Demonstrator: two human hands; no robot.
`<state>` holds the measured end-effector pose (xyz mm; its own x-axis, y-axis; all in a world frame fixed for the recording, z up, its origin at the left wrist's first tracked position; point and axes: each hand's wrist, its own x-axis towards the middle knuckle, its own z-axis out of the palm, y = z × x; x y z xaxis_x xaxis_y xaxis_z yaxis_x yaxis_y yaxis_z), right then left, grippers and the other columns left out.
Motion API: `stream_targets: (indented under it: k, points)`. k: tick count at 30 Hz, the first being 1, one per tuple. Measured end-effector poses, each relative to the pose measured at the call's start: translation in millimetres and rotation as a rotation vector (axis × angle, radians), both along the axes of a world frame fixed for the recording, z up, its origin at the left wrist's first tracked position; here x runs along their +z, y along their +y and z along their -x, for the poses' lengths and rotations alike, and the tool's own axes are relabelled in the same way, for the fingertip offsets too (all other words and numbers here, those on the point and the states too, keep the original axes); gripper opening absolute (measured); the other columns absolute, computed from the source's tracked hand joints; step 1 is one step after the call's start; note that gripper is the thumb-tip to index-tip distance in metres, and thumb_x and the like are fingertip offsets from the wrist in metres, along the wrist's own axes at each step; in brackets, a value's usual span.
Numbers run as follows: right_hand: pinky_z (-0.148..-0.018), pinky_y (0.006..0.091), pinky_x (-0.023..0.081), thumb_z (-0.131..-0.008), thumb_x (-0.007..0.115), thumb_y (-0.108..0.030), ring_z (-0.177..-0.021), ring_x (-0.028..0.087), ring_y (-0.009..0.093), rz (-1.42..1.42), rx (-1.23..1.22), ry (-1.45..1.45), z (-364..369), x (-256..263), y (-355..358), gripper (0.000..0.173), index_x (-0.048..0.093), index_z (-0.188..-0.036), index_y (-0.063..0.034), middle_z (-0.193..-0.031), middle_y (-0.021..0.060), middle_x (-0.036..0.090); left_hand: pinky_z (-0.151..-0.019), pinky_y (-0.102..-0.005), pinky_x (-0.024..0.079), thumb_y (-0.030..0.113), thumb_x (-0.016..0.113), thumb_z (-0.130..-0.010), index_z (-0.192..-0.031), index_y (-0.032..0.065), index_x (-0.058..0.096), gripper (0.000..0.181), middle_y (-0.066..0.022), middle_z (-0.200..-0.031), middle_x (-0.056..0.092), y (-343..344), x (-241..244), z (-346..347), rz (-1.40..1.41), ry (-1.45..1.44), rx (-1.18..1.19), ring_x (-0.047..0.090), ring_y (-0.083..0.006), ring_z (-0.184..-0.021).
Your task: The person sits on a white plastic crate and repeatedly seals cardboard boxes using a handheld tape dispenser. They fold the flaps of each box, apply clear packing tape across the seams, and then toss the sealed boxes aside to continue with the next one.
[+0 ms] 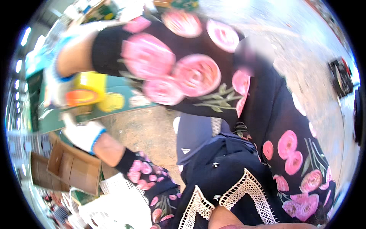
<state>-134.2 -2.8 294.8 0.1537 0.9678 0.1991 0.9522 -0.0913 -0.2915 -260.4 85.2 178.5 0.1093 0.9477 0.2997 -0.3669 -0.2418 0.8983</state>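
Both my hands wear white gloves with blue cuffs and are over a green tabletop [114, 84] on the left of the head view. My right hand [57, 86] is blurred and partly hidden behind its wrist; it is beside a yellow object [91, 80] with an orange oval end. Whether it grips that object cannot be made out. A flat yellow round piece [111, 102] lies close by on the green surface. My left hand [83, 134] is at the table's near edge, one digit stretched towards the right hand. Its palm side is hidden.
Open cardboard boxes [74, 169] are below the table in the view. White openwork plastic furniture [114, 200] stands near my left arm. A black and red object [341, 77] sits on the concrete floor [308, 54] at the right. Another person [60, 214] is far off, lower left.
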Motion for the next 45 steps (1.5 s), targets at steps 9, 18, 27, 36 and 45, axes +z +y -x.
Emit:
stream_targets:
  k: [9,18,27,36,45]
  points:
    - [-0.089,0.0425,0.059,-0.074,0.079,-0.050,-0.104,0.074,0.038,0.116,0.041,0.036,28.3,-8.9,38.5,0.070,0.073,-0.120,0.0022,-0.115,0.0269,0.074,-0.099,-0.0395,0.053,0.013,0.062,-0.102,-0.138,-0.0006,0.057,0.038,-0.0145,-0.132,0.063,30.7,-73.3,38.0,0.200,-0.273,-0.108,0.064,-0.0257,-0.115]
    - [-0.081,0.0459,0.061,-0.075,0.079,-0.027,-0.094,0.075,0.040,0.022,-0.098,0.071,16.3,-58.6,-64.1,0.051,0.069,-0.117,0.0005,-0.099,0.0226,0.076,-0.090,-0.0436,0.058,0.017,0.065,-0.102,-0.135,0.0023,0.059,0.036,-0.0125,-0.127,0.067,70.3,-123.6,17.6,0.424,-0.184,-0.129,0.068,-0.0271,-0.109]
    - [-0.095,0.0469,0.057,-0.074,0.082,-0.021,-0.111,0.067,0.041,0.297,-0.561,0.277,29.0,-119.1,-400.4,0.074,0.053,-0.141,-0.0128,-0.124,0.0197,0.068,-0.092,-0.0415,0.055,0.033,0.069,-0.102,-0.127,-0.0010,0.066,0.042,-0.0141,-0.124,0.070,135.2,-252.4,23.0,0.708,-0.022,-0.182,0.067,-0.0269,-0.105]
    - [-0.098,0.0437,0.056,-0.070,0.084,-0.012,-0.116,0.067,0.041,0.228,-0.817,0.282,70.3,-151.8,-526.3,0.075,0.056,-0.140,-0.0094,-0.127,0.0188,0.068,-0.117,-0.0470,0.039,0.045,0.063,-0.103,-0.141,0.0008,0.060,0.059,-0.0121,-0.144,0.063,217.7,-311.0,22.5,0.715,0.187,-0.375,0.056,-0.0308,-0.130]
    - [-0.098,0.0424,0.056,-0.075,0.087,-0.015,-0.114,0.067,0.039,0.228,-0.704,0.285,40.4,-156.6,-540.0,0.071,0.055,-0.138,-0.0098,-0.126,0.0183,0.068,-0.118,-0.0423,0.037,0.045,0.065,-0.102,-0.142,0.0008,0.060,0.060,-0.0118,-0.145,0.062,200.9,-264.3,28.5,0.633,0.098,-0.343,0.056,-0.0276,-0.130]
